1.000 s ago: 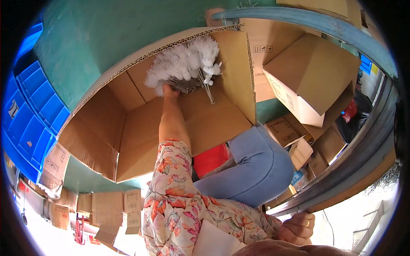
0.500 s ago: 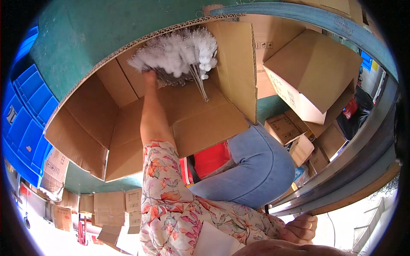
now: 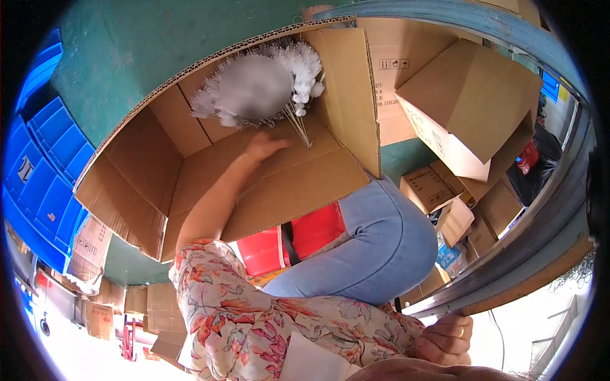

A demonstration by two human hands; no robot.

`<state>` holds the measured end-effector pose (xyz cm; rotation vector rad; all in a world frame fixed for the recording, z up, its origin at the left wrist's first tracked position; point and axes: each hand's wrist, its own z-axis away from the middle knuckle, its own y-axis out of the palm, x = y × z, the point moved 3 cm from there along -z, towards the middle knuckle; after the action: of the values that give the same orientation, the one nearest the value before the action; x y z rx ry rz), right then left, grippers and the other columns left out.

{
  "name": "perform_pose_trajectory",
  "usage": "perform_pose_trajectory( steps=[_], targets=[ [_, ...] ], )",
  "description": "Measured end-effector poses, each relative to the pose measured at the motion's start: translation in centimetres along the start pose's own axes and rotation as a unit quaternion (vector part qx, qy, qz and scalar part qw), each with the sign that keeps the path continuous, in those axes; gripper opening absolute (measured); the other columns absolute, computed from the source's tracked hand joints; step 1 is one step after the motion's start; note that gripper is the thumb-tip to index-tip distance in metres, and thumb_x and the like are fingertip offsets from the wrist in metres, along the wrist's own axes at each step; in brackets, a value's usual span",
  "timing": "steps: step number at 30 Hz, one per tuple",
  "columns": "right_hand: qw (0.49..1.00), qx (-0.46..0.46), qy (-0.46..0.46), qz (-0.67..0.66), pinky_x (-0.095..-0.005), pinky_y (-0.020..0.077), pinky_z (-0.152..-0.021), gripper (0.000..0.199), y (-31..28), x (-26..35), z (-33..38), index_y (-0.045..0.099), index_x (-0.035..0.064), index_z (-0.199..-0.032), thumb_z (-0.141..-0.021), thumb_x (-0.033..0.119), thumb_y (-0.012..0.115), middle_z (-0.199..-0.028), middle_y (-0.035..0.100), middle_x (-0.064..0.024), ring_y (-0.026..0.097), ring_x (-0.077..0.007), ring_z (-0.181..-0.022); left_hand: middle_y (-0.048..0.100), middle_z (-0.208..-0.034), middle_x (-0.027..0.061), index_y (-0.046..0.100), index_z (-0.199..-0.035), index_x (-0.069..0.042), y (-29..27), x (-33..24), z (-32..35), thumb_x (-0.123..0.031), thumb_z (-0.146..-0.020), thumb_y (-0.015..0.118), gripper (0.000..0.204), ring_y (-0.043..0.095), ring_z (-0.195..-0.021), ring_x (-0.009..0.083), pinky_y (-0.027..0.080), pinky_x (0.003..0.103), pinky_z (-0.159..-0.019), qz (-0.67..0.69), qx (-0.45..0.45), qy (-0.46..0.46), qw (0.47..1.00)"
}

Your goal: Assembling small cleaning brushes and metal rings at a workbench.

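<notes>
A large open cardboard box (image 3: 136,171) lies before me. At its far end is a heap of white-tufted brushes (image 3: 305,70) with thin wire stems, some stems sticking out toward me; part of the heap is blurred. Inside the box my left hand (image 3: 267,147) reaches just short of the heap, fingers stretched to the right beside the stems, holding nothing visible. My right hand (image 3: 445,340), with a ring on one finger, is curled closed at the lower right near a ledge. Whatever it may hold is hidden.
Blue plastic crates (image 3: 54,184) stand at the left. Another carton (image 3: 467,101) and smaller boxes (image 3: 429,187) are at the right, beside a curved metal rail (image 3: 540,247). Under my jeans-clad leg (image 3: 375,247) is a red seat (image 3: 260,251). More cartons stand lower left.
My left hand has drawn back from the brush heap, toward me and to the right, and the elbow has swung left. The right hand stays nearly in place.
</notes>
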<state>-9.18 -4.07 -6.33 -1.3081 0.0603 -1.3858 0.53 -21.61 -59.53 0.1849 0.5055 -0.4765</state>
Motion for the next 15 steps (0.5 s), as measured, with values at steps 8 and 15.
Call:
perform_pose_trajectory(
  steps=[8,15],
  targets=[
    [0.999,-0.001,-0.032,-0.03,-0.0276,0.0408,-0.056,0.012,-0.6,0.3,-0.3,0.058,0.0079,-0.071,-0.062,0.008,0.067,-0.065,0.055,0.0004,0.054,-0.0146,-0.057,0.059,-0.103,0.0144,0.059,-0.089,0.0,0.7,-5.6,-3.7,-0.003,-0.07,0.07,0.023,0.057,-0.098,0.0232,0.048,0.034,-0.084,0.499,0.076,-0.056,0.862],
    [0.999,0.012,-0.021,-0.036,-0.0276,0.0411,-0.056,0.013,-1.1,0.4,-0.2,0.059,0.0077,-0.071,-0.063,0.009,0.068,-0.065,0.056,0.0002,0.054,-0.0146,-0.057,0.064,-0.088,0.0116,0.062,-0.067,-0.002,-0.4,-4.5,-1.9,0.016,-0.072,0.05,0.023,0.06,-0.087,0.0211,0.049,0.034,-0.08,0.399,-0.178,0.151,0.887]
  ],
)
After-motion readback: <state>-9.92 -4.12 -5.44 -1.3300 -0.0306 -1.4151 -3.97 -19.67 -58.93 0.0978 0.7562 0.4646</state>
